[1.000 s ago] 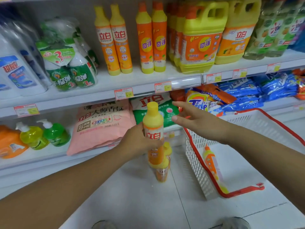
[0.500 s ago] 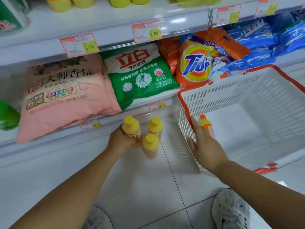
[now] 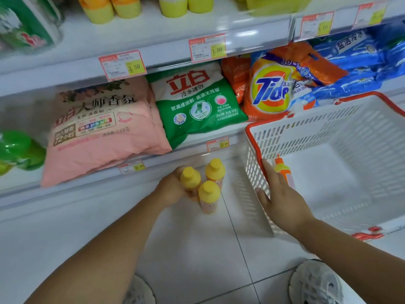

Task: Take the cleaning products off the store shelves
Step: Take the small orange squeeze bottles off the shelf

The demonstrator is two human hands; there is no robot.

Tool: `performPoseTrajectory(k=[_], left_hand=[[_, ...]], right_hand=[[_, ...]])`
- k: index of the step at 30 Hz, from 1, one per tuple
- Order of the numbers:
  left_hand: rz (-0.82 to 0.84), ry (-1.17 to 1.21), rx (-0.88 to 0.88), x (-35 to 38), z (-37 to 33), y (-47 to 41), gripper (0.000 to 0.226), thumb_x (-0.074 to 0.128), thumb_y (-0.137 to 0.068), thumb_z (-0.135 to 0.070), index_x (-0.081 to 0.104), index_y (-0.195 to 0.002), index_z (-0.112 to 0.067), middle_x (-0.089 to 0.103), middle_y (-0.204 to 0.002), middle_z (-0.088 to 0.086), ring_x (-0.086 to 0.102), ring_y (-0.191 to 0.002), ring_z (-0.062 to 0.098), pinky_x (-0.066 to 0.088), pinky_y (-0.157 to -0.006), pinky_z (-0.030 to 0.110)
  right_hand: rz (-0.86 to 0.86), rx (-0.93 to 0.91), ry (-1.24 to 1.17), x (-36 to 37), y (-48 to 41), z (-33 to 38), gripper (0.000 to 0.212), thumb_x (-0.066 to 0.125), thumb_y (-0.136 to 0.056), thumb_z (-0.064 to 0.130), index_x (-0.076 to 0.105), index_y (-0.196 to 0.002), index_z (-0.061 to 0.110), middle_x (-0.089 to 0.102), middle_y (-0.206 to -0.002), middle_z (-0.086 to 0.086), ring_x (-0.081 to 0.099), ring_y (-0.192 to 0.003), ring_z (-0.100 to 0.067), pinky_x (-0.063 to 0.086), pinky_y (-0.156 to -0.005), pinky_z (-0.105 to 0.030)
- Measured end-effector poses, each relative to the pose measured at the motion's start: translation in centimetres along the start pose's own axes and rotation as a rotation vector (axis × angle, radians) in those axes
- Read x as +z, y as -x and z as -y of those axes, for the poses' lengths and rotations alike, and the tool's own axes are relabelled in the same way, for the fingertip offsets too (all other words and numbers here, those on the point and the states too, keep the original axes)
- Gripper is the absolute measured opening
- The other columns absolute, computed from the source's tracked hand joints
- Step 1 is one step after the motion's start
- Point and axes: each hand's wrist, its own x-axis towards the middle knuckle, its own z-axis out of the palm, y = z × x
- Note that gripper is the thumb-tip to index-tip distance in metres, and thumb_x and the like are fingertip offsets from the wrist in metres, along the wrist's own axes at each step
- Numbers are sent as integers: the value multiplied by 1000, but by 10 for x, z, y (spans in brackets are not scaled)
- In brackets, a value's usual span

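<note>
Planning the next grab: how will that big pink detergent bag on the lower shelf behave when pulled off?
Probably floppy: the pink bag is a soft pouch sagging over the shelf edge. Likely heavy for a single grip, since it is the bulkiest pack in view. Its smooth film may slip, so supporting it from below seems wiser.

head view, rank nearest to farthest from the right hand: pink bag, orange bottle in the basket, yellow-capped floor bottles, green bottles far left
From the right hand:
1. orange bottle, in the basket beside it
2. yellow-capped bottles, on the floor to its left
3. pink bag, lower shelf
4. green bottles, far left
</note>
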Motion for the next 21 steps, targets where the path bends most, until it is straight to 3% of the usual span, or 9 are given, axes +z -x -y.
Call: performPoseTrajectory(k=[2, 4, 6, 10, 13, 16, 21], left_hand=[[24, -71, 37, -22, -16, 15, 104, 92, -53, -23, 43, -144, -20, 53, -139, 2, 52, -127, 19, 47, -100, 33], [36, -111, 79, -49, -36, 30, 95, 87, -69, -6, 36, -148, -18, 44, -148, 9, 46, -133, 21, 45, -99, 31], [-23, -138, 165, -76, -58, 45, 81, 81, -76, -3, 42, -145, -19, 49, -144, 10, 51, -125, 19, 47, -97, 31], [-329, -171, 435, -124, -108, 76, 55, 77, -83, -18, 56, -133, -27, 62, -123, -5, 59, -103, 7, 47, -87, 22], [-640, -247, 615, -158, -133, 85, 45, 72, -87, -24, 59, -129, -26, 61, -124, -6, 56, -113, 13, 45, -96, 32], [-913, -412, 669, -193, -136, 80, 53, 69, -89, -34, 53, -138, -22, 53, -138, 0, 44, -127, 22, 35, -107, 35], [-973, -542, 600, -223, -105, 45, 64, 54, -92, -57, 44, -146, -25, 45, -150, -4, 29, -144, 19, 13, -121, 41]], right_hand=[[57, 10, -32, -6, 1, 4, 73, 49, -101, 30, 5, -158, 27, 37, -151, -7, 54, -123, -30, 44, -87, -35], [94, 25, -48, -13, 1, 11, 73, 52, -100, 29, 7, -158, 23, 32, -153, -10, 42, -135, -31, 40, -101, -38], [53, 23, -33, -22, -1, 23, 68, 55, -99, 29, 19, -155, 16, 37, -148, -14, 38, -135, -33, 35, -106, -40], [-101, -128, -101, -58, -19, 80, 63, 57, -98, 28, 29, -153, 15, 40, -145, -11, 40, -135, -27, 33, -109, -36], [-210, -293, -160, -94, -37, 139, 56, 54, -100, 31, 34, -150, 19, 39, -149, -4, 38, -137, -18, 30, -104, -24], [-303, -440, -193, -127, -61, 195, 50, 53, -100, 30, 39, -147, 23, 44, -145, 1, 43, -133, -15, 36, -104, -25], [-399, -533, -287, -150, -127, 275, 47, 53, -101, 28, 42, -145, 17, 49, -142, -3, 48, -128, -17, 41, -108, -39]])
